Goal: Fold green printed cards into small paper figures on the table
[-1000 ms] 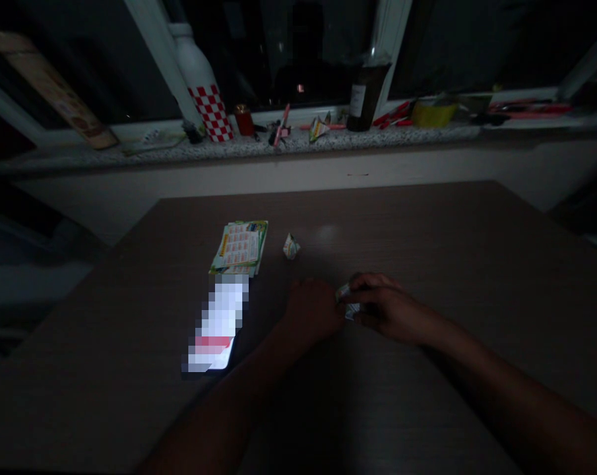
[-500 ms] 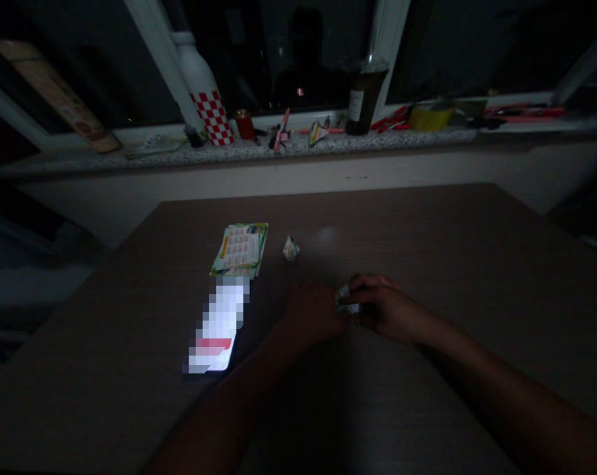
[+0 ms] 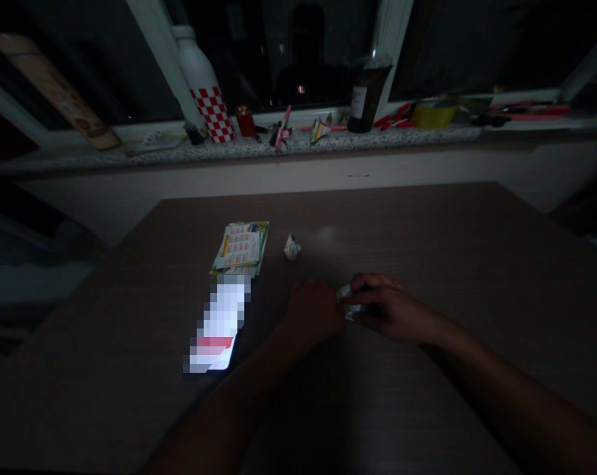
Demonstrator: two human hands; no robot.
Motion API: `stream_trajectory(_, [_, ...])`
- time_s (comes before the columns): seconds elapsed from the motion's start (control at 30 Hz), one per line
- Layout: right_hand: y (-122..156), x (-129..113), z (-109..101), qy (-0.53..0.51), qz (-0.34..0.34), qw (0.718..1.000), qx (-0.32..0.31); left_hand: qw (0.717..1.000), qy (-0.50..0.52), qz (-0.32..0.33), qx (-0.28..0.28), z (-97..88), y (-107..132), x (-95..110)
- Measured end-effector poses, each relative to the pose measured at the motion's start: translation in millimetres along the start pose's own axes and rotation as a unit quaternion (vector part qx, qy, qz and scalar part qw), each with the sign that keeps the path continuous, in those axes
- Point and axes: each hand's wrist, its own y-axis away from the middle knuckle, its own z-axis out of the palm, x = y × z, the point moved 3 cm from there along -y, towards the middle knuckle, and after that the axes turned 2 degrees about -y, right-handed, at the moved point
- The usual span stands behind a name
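Observation:
A small piece of printed paper (image 3: 348, 307) in white and green is between my two hands, low over the brown table (image 3: 456, 264). My right hand (image 3: 384, 307) pinches its right side with thumb and fingers. My left hand (image 3: 314, 309) is closed at its left edge, with the fingertips mostly hidden and dark. How the paper is folded I cannot make out. Beyond my left hand stands a small pointed folded-paper shape (image 3: 292, 247). A stack of printed paper sheets (image 3: 241, 247) lies to the left of it.
A lit phone (image 3: 219, 326) lies left of my left forearm, below the paper stack. On the windowsill (image 3: 258, 150) at the back stand a red-and-white checked bottle (image 3: 212, 109), a small red jar (image 3: 245, 122), a dark cup (image 3: 365, 99) and a yellow roll (image 3: 434, 115).
My left thumb has drawn back a little from the paper's lower edge, so more of the paper shows. My right hand keeps nearly the same place.

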Motion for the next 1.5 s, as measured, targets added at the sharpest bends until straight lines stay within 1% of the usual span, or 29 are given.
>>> stream_trajectory(0.17, [-0.1,-0.3,2.2,-0.002,0.015,1.0,0.02,1.0,0.003,-0.005,-0.011,0.1,-0.1,0.3])
stream_trajectory(0.37, [-0.4,-3.2,2.8,0.005,0.022,0.999,0.023,1.0,0.004,0.0,-0.006,-1.7,0.0,0.7])
stream_trajectory(0.57, [0.8,-2.4,2.3,-0.004,0.013,0.999,0.036,1.0,0.007,-0.017,-0.022,-3.9,0.2,1.0])
stream_trajectory(0.8, [1.3,-3.0,4.5,-0.008,0.012,0.998,0.053,1.0,0.003,0.002,-0.005,-1.1,-0.2,0.0])
stream_trajectory(1.07, [2.1,-2.5,7.5,-0.005,0.025,0.997,0.069,1.0,0.013,-0.003,-0.02,-4.4,-0.5,0.3])
stream_trajectory(1.3, [1.3,-0.9,6.7,-0.018,0.013,0.998,0.061,1.0,0.009,-0.006,-0.023,-2.4,-1.3,-0.7])
stream_trajectory(1.5, [0.6,-1.0,10.1,0.005,0.033,0.997,0.073,1.0,0.003,-0.001,-0.028,-3.2,-1.1,-0.2])
